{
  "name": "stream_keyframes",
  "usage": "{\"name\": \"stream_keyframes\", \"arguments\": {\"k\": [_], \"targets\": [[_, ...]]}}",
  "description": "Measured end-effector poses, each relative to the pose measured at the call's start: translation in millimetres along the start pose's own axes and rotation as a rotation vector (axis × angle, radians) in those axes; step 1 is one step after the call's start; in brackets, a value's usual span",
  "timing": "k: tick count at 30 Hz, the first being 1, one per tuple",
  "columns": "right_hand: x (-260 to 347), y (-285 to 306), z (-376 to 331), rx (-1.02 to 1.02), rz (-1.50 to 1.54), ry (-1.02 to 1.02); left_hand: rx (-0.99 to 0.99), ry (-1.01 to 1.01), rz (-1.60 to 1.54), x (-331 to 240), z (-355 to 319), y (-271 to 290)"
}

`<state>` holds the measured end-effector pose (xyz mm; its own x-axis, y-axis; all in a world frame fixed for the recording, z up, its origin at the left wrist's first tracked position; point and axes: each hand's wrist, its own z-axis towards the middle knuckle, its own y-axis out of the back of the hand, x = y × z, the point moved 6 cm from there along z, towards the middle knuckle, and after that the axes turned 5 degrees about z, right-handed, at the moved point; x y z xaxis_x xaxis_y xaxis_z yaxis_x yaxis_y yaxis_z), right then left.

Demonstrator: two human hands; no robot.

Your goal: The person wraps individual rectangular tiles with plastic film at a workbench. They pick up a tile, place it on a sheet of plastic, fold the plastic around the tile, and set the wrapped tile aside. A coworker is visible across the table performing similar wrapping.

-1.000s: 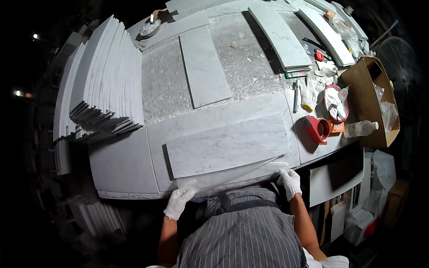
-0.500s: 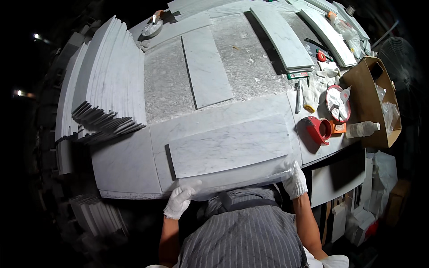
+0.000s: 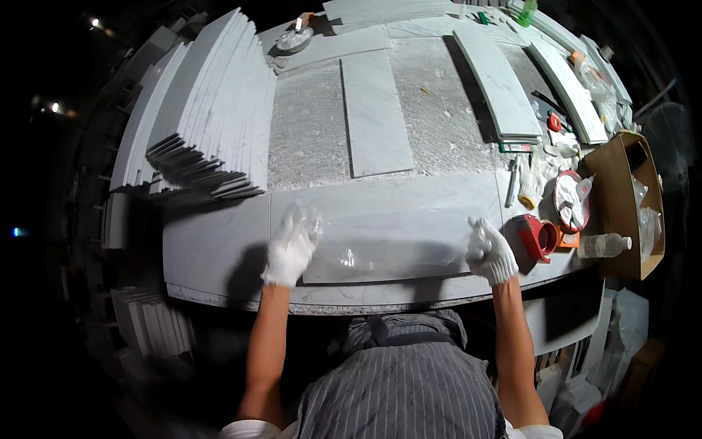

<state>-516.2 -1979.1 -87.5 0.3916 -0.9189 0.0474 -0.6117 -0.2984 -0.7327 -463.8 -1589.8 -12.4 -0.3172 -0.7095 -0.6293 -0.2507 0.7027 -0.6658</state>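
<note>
Between my two white-gloved hands stretches a sheet of clear plastic film (image 3: pixel 398 238), held over a white, grey-veined marble slab (image 3: pixel 336 277) at the table's front. My left hand (image 3: pixel 291 249) grips the film's left end, its fingers curled and slightly blurred. The other end is pinched in my right hand (image 3: pixel 490 252), near the slab's right end. Light glints off the film, and the slab shows through it. Whether the film touches the slab is hard to make out.
Tall stacks of marble slabs (image 3: pixel 212 110) stand on the left. A single slab (image 3: pixel 376 117) lies mid-table. On the right are a red tape dispenser (image 3: pixel 539 238), a plastic bottle (image 3: pixel 605 246), a red-rimmed bowl (image 3: pixel 571 201), spare gloves (image 3: pixel 534 179) and a cardboard box (image 3: pixel 621 205).
Both hands have risen from the table's front edge and moved forward, drawing the plastic film up over the slab. The view has shifted slightly.
</note>
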Motion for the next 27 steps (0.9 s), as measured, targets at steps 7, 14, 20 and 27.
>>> {"name": "stream_keyframes", "arguments": {"k": [7,14,20,27], "targets": [[43,23,93,-0.081,-0.094,0.137,-0.169,-0.517,0.834,-24,-9,-40],[108,-29,96,-0.057,-0.077,0.499,0.567,-0.831,2.117,141,-37,-38],[29,-46,15,0.055,-1.304,1.188,0.491,-0.895,2.198,144,-16,-45],[-36,-30,-19,0.373,-2.506,1.023,0.444,-0.832,2.234,131,-11,-35]]}}
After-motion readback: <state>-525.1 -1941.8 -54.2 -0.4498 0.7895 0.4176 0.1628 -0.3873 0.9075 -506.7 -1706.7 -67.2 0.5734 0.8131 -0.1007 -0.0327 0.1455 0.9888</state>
